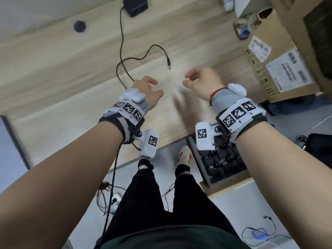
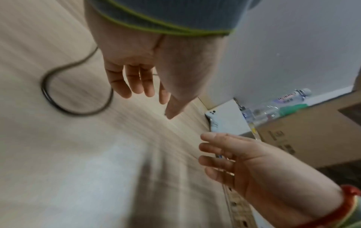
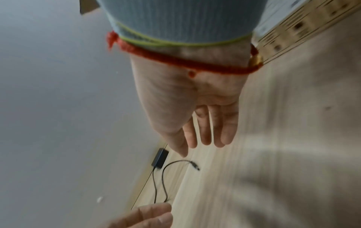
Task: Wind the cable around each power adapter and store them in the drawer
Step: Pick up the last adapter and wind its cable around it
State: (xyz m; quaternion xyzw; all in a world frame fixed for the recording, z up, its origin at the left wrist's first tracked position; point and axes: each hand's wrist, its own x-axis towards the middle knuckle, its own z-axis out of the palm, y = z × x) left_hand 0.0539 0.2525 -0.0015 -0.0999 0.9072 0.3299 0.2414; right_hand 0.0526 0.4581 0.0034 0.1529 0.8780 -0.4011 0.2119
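Note:
A black power adapter lies at the far edge of the wooden desk, small in the right wrist view as the adapter. Its thin black cable snakes toward me and ends in a barrel plug. My left hand hovers open just past a loop of that cable, fingers relaxed and empty. My right hand floats beside it, also open and empty. Below the desk edge an open drawer holds several wound black adapters.
Cardboard boxes with labels stand at the right of the desk, with bottles and a white device behind them. A round cable hole sits at the desk's far left. My legs and loose floor cables are below.

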